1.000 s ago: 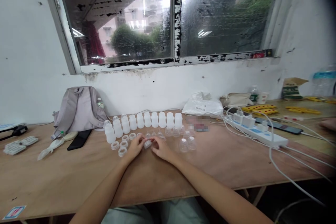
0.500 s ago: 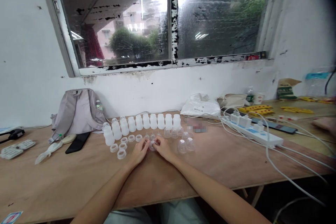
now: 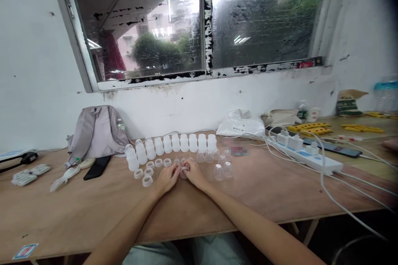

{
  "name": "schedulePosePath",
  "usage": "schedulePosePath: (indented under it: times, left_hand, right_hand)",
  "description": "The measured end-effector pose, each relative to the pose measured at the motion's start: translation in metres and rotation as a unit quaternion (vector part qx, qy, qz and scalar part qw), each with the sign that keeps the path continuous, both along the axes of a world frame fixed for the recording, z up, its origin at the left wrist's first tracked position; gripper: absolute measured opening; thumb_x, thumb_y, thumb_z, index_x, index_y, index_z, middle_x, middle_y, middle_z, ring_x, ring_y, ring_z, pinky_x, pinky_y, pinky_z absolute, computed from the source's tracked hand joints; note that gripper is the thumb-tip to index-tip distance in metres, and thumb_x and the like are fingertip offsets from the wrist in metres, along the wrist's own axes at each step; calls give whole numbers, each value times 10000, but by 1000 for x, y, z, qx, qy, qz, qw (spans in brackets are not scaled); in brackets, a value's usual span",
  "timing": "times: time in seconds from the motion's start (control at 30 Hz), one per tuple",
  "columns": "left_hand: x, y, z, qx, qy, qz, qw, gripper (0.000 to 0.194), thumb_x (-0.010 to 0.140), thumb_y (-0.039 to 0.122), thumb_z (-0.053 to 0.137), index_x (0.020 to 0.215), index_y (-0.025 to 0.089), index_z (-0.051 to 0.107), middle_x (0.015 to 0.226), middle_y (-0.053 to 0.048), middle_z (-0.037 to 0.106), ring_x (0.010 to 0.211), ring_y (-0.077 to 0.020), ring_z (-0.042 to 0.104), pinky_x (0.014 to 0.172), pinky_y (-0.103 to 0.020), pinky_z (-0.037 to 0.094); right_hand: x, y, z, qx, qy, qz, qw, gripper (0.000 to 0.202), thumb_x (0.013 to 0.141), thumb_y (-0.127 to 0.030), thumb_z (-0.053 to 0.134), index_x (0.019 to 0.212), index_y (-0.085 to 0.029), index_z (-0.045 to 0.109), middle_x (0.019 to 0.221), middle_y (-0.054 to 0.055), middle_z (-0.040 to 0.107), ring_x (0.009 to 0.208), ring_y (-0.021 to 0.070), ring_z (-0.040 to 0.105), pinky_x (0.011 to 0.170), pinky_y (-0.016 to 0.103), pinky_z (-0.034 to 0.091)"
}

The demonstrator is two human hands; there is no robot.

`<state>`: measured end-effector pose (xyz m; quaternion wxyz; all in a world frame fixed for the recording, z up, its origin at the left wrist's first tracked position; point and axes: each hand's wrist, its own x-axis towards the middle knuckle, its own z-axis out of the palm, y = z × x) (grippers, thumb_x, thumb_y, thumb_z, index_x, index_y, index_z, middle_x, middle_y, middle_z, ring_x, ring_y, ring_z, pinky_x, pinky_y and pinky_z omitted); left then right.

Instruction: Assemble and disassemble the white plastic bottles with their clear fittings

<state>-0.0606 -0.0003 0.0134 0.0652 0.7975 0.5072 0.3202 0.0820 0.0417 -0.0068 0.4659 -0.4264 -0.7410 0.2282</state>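
a translucent collar ring [image 3: 183, 173] is found between the two hands, just above or on the tabletop [image 3: 186, 207]. by the right hand [image 3: 193, 174], thumb and fingers are closed on the ring, with the fingertips bent over its upper side. the fingers of the left hand [image 3: 169, 176] are drawn together against the ring's left side; whether it is pinched there or merely steadied cannot be told.

a change is noted: one second ago the ring was held tilted on edge between both sets of fingertips; now it is laid flatter, and the right fingertips are brought over its opening. this is judged to mean that handling has passed from turning the ring to working at its inside. whether a teat is seated in it cannot be made out.

just beyond the fingertips, clear teats [image 3: 177, 160] are partly hidden. to the left of the left hand, loose collar rings [image 3: 147, 180] are set out. farther beyond both hands, white bottles [image 3: 175, 143] are stood upright in a row. to the right of the right hand, clear dome caps [image 3: 218, 172] are grouped.
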Motion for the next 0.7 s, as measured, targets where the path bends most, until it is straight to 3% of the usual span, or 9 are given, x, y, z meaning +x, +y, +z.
schedulePosePath:
  times: [0.1,0.2,0.27,0.37,0.53,0.63,0.7]
  left_hand:
    - [-5,17,6,5,47,55,997,262,868,356,315,928,210,525,750,-13,626,704,-154,580,636,-230,376]
    - [-15,47,16,-5,47,185,982,381,837,291,392,1200,179,370,800,-41,641,754,-177,600,652,-245,399]
    - [-24,68,23,2,61,259,964,492,824,258,410,1281,144,268,862,-85,637,789,-204,606,666,-267,412]
    - [-37,90,30,44,82,322,942,473,825,248,408,1271,134,300,1023,-157,574,850,-240,595,685,-299,424]
    - [-45,95,33,79,100,326,937,319,801,214,457,1109,133,481,1045,-164,514,919,-269,545,737,-349,421]
    - [-39,81,34,122,111,305,938,186,804,238,458,947,163,551,1065,-133,487,1008,-280,474,818,-392,386]
    - [-34,66,33,195,84,269,940,159,811,253,445,902,171,547,1084,-120,468,1030,-274,447,862,-413,360]
  right_hand:
    - [2,2,-1,3,16,25,1000,209,636,-112,452,776,-170,596,696,5,598,655,145,518,671,268,396]
    - [3,5,-4,3,36,50,998,269,660,-107,424,809,-182,635,802,22,642,722,152,564,712,275,417]
    - [3,7,-6,-31,40,51,997,299,677,-103,392,821,-184,642,741,13,637,590,132,562,614,256,435]
    - [1,10,-9,-77,50,38,995,316,707,-104,357,852,-180,627,607,-17,585,405,94,494,474,218,405]
    - [1,11,-11,-61,60,13,996,228,755,-158,382,819,-169,600,602,-24,573,391,77,479,486,211,404]
    - [2,9,-9,-64,86,20,994,215,755,-219,434,895,-168,589,731,4,614,405,73,488,502,229,420]
    - [2,6,-8,-77,109,44,990,283,728,-228,481,992,-180,573,794,17,626,449,83,512,519,238,434]
